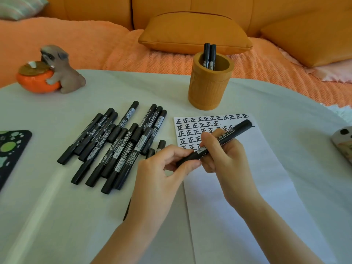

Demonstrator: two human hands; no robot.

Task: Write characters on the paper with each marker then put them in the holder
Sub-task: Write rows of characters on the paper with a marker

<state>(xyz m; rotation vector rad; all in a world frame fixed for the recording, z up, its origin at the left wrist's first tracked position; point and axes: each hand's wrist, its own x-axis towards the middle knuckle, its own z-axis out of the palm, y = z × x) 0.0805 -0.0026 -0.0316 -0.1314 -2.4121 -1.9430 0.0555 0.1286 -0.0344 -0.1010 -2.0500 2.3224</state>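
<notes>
Loose pile of black plastic markers [114, 141] lying on white tablecloth [57, 206], waiting at left. Left hand [158, 168] pinching lower end of black plastic marker with white label [215, 143]; right hand [224, 155] gripping its barrel, holding it tilted above white paper sheet with rows of black characters [257, 168]. Marker likely light, stiff, smooth; mid-barrel grip looking surest. Tan cylindrical ribbed holder [209, 88] standing beyond paper, two markers inside.

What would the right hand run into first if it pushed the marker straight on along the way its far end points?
Probably nothing near: from the right hand, the marker points up-right over the paper, passing right of the holder. Beyond lies bare tablecloth, though depth is unclear.
</notes>
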